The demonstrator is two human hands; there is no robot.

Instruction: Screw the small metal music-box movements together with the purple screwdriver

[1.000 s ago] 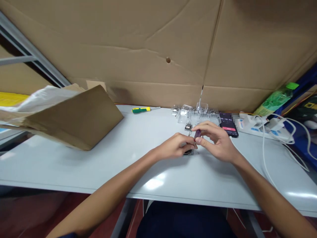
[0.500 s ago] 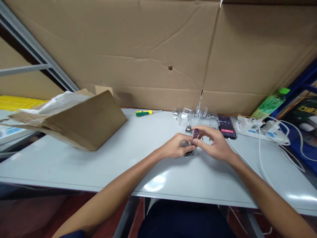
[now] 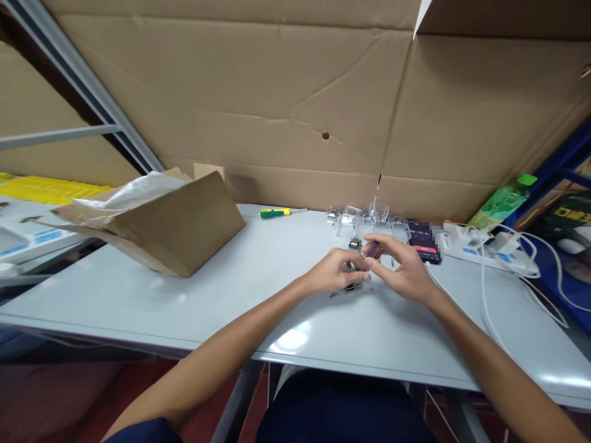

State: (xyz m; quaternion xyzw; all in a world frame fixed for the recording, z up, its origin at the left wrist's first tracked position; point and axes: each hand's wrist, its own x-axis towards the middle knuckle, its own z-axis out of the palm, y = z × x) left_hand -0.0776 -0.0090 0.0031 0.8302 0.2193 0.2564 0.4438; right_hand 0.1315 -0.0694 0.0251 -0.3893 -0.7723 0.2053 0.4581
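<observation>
Left hand (image 3: 336, 272) lifted off metal part (image 3: 349, 290), right hand (image 3: 401, 269) pinching purple tool handle (image 3: 372, 248), tip hidden, left hand's hold unclear

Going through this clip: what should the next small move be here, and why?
Probably the left hand should lower onto the small metal part to steady it: that part lies on the table just below those fingers, while the right hand pinches a purple-handled tool, likely a small screwdriver.
</observation>
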